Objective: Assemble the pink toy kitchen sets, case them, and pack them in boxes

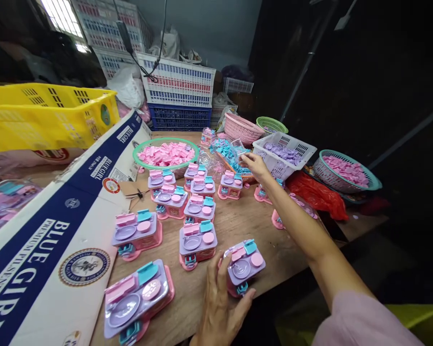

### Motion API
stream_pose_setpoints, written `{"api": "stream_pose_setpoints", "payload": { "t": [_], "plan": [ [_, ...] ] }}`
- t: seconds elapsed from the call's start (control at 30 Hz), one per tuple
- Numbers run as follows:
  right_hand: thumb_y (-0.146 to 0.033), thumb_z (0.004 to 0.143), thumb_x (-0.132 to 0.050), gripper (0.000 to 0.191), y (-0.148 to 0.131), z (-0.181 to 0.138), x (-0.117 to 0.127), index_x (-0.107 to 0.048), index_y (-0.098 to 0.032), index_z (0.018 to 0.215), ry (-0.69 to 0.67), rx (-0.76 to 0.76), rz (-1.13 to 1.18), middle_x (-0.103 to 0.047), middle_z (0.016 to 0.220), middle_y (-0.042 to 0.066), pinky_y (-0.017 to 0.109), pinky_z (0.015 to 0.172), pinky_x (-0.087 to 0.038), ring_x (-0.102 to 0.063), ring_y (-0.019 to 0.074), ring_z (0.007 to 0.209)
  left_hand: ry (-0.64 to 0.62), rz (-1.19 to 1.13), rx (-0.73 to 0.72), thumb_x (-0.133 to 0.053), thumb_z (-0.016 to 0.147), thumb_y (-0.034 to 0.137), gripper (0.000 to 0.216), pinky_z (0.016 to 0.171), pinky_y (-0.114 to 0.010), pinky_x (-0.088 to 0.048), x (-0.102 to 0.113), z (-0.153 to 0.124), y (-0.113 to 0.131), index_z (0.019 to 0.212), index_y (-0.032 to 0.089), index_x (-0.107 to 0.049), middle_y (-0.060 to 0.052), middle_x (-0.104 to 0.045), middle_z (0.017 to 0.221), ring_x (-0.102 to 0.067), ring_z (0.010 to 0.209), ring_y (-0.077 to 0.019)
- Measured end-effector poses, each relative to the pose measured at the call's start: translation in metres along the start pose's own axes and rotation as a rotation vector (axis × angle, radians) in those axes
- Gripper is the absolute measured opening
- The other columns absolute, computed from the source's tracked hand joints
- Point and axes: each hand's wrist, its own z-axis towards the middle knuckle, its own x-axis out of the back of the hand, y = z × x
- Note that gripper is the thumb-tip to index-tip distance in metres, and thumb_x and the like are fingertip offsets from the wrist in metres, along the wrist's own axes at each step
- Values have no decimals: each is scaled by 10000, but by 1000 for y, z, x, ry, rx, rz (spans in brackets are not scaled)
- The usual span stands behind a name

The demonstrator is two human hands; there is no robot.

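My left hand grips a small toy kitchen set with a purple top, pink base and blue parts, at the near edge of the wooden table. My right hand reaches far across the table, fingers pinched over a tray of small blue parts; what it holds is too small to make out. Several more toy sets stand in rows between the two hands.
A green-rimmed bowl of pink pieces sits at the back. A white basket of purple discs, a teal basket of pink discs and a red bag lie right. A "Blue Girl" cardboard box and yellow crate fill the left.
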Motion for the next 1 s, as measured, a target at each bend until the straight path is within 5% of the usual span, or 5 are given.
{"api": "stream_pose_setpoints", "payload": {
  "t": [0.13,0.27,0.47,0.63,1.0],
  "plan": [
    [-522,815,-789,389,-17,-118,32,-623,-198,951,-339,-153,758,-661,890,41,221,591,-450,-542,116,648,112,-6,-83,-683,972,338,834,1186,-547,-476,23,25,17,1642,271,-190,-199,-393,1612,-422,1516,-335],
    [-517,763,-875,464,-33,-226,53,-623,-199,987,-730,-405,877,-547,705,-27,184,472,-239,-305,60,493,146,-93,-199,-781,892,460,1048,1200,-546,-457,43,38,34,1668,250,-108,-215,-411,1597,-432,1506,-356],
    [-647,892,-722,686,-46,-316,36,-511,-305,1448,-318,-162,342,-612,1326,111,420,915,-570,-633,279,1116,215,-84,-187,-742,934,421,826,1029,-387,-583,34,6,48,1613,235,-310,-151,-615,1324,-655,1203,-264],
    [-504,731,-899,1053,-50,-341,5,-309,-307,1580,-138,7,-14,-464,1532,144,576,1176,-444,-476,374,1415,159,-98,-200,-638,997,442,811,1014,-391,-587,23,-7,43,1653,191,-232,-182,-592,1342,-640,1211,-272],
    [-512,840,-780,700,-50,-287,25,-526,-269,1446,-187,44,-284,-493,1566,148,572,1148,-488,-539,387,1399,-72,-75,-9,-652,987,387,939,1203,-491,-443,6,3,11,1674,186,-43,-209,-423,1611,-425,1506,-325]
  ]
}}
